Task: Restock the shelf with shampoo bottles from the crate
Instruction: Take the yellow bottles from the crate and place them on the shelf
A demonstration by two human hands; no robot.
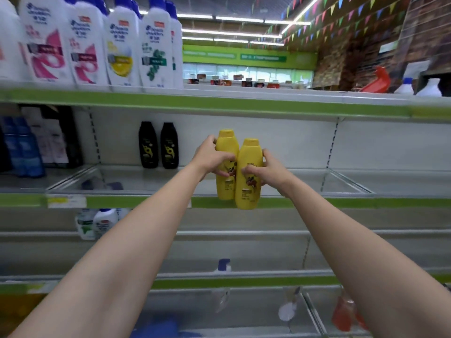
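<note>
Head view, looking at a green-edged shop shelf unit: both bare arms reach forward, each hand wrapped round a yellow shampoo bottle. Left hand (211,158) grips the left yellow bottle (226,147), fingers curled across its front and thumb behind its neck; right hand (267,170) grips the right yellow bottle (249,167) the same way, fingers curled over the label. Both bottles upright, caps up, sides touching, the right one overlapping the left and sitting slightly lower. They are held in the air in front of the middle shelf (305,202), their bases level with its green front strip, not resting on it. At 10 o'clock from the bottles, two black bottles (158,145) stand side by side at the back of that shelf, well apart from the hands. Blue bottles (23,147) stand at far 9 o'clock on the same level. Top shelf at 11 o'clock carries a row of tall white bottles (97,45) with pink, yellow and green labels. At 7 o'clock, on the shelf below, small white bottles (97,223). Lower shelves blurred; contents there hard to tell
</note>
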